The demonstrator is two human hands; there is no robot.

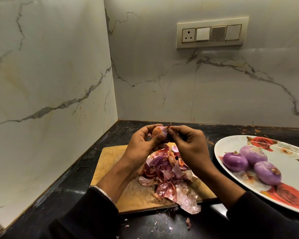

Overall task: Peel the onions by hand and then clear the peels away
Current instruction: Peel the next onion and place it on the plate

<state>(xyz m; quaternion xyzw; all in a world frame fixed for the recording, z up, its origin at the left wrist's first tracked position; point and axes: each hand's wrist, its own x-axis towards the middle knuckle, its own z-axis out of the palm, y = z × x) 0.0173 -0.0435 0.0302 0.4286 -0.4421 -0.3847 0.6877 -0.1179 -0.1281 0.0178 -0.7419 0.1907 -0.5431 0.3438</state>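
Where the view begins, at the near edge, two dark sleeves (86,214) enter over a black desk (47,195) strewn with small peel scraps (188,222); a metal bangle (103,193) sits on the left wrist. Next, a wooden board (110,157) lies flat on the desk, carrying a loose heap of red and purple peels (167,175), some spilling over its near edge. To the right, just beside the board, a white oval plate (231,144) with red rose print holds three peeled purple onions (252,163), grouped and touching one another. Above the board's far end, both hands are raised together. Left hand (143,145): fingers curled round a partly peeled onion (160,131), orange skin and pale purple flesh both showing. Right hand (188,145): fingertips pinching a strip of skin (169,126) at the onion's top, the remaining fingers curled in; hand touches the onion from the right. Beyond the hands, the desk runs back into a corner formed by two white marble-veined walls (50,66). On the far wall, upper right, a switch plate (212,34) with one socket and several switches.
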